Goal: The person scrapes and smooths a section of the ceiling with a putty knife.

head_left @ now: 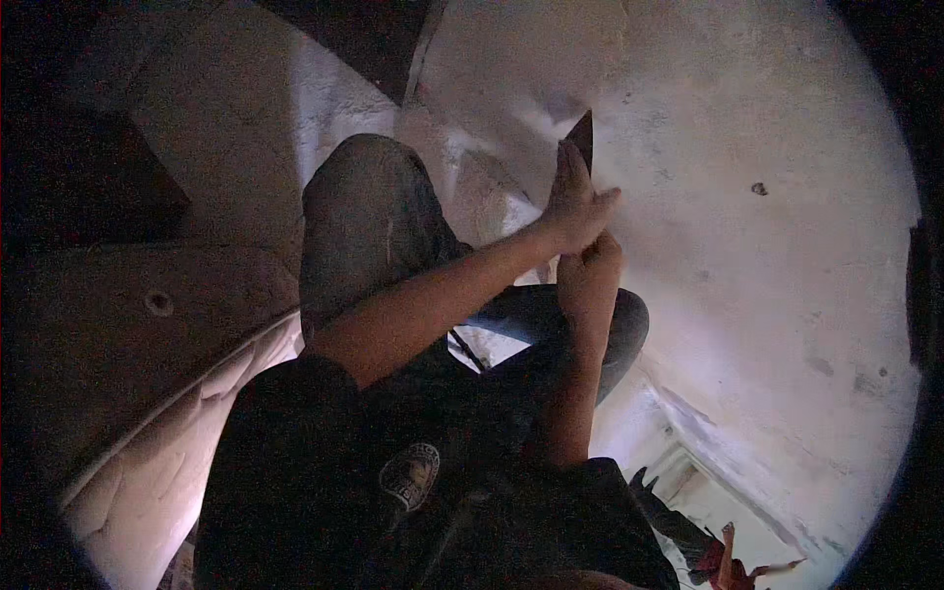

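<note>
A dark, pointed blade, seemingly a knife's (585,141), juts up beyond my hands, its tip away from me. My left hand (578,208) lies against it with the fingers stretched out together and the thumb sticking out to the right. Just below, my right hand (593,264) is closed, apparently round the knife's lower end; the handle itself is hidden in the grip. Both hands meet or overlap in front of my bent knee (369,192).
A pale, stained surface (767,285) with a small dark spot (758,189) spreads over the right side. Dark boxy shapes (98,177) stand at far left, above a padded, quilted-looking edge (187,423). Another person (723,562) in red shows at lower right.
</note>
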### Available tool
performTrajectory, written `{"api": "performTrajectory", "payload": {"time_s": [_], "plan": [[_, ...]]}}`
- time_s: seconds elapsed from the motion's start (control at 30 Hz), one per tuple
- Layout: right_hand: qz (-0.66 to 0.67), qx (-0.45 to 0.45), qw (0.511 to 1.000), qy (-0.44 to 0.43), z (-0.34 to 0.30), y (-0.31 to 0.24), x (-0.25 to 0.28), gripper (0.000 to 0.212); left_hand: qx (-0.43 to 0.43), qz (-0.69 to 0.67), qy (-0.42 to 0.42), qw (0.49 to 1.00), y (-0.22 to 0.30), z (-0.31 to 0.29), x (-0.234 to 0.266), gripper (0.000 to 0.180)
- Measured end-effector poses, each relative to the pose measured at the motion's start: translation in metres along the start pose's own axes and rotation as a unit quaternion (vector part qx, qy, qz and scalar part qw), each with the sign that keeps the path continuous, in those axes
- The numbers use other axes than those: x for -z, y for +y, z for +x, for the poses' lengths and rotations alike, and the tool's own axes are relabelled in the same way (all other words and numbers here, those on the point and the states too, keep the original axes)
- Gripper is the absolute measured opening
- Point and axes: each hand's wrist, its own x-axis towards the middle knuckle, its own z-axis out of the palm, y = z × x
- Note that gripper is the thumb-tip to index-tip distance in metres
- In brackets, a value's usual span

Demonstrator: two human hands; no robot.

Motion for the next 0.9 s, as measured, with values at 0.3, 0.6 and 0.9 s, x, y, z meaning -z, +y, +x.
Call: {"api": "performTrajectory", "payload": {"time_s": [0.3,0.6,0.9], "plan": [[-0.031,0.002,0.999,-0.029,0.002,0.006,0.002,0.027,0.011,-0.032,0.023,0.999,-0.016,0.005,-0.013,0.106],[-0.1,-0.029,0.994,-0.043,-0.002,0.007,-0.001,0.031,0.003,-0.034,0.004,0.999,-0.015,-0.005,-0.008,0.116],[-0.093,0.028,0.995,0.016,0.0,0.009,-0.015,0.022,-0.045,-0.073,0.018,0.996,-0.022,0.003,0.003,0.125]]}}
